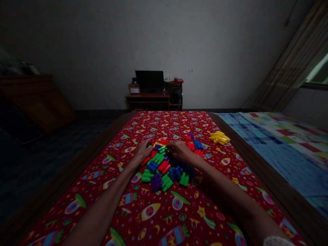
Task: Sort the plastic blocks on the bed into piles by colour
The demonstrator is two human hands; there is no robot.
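A loose heap of plastic toy building blocks in green, red, blue, purple and yellow lies on the red patterned cloth. My left hand [142,151] is at the heap's far left edge, its thumb and fingers bent but apart, beside a purple block [157,147]. Over the far right part is my right hand [180,150], its fingers curled down at a green block [163,149]; its grip is partly hidden. Nearer me are a red block [164,167], another green block [167,183] and a dark purple block [156,182].
A separate pile of yellow blocks [219,137] sits toward the right edge of the cloth [151,218]. Beyond the right hand lie a blue block [198,144] and some red ones. Past the far end stand a desk [147,97] and monitor [150,81]; a bed [276,150] is at right.
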